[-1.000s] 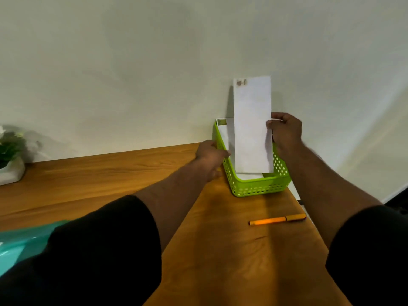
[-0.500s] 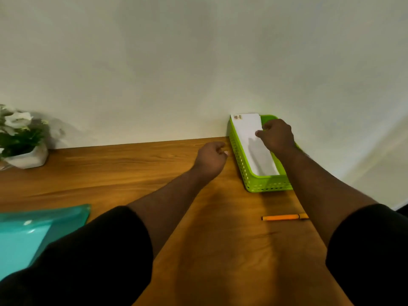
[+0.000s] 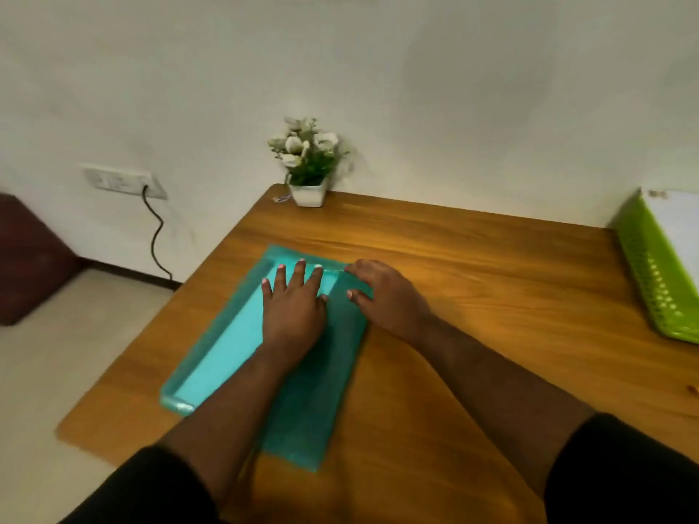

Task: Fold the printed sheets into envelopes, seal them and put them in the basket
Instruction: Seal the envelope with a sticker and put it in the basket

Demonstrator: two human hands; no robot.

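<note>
A teal plastic folder [image 3: 302,402] lies on the wooden table [image 3: 472,281], with pale sheets showing through its left part. My left hand [image 3: 293,308] presses flat on the folder's upper half, fingers spread. Beside it, my right hand [image 3: 386,296] rests at the folder's top right corner, its fingertips touching the cover's edge; whether it grips the cover is unclear. At the far right edge stands the green basket [image 3: 654,281], and a white envelope [image 3: 681,228] lies in it.
A small white pot of flowers [image 3: 308,164] stands at the table's far edge by the wall. An orange pen tip [image 3: 693,389] shows at the right border. On the left are a wall socket with a cable [image 3: 155,228], a dark cushion and the floor.
My right hand left the envelope in the basket. My view swung left, and both hands moved from the basket to the teal folder, where they now lie.
</note>
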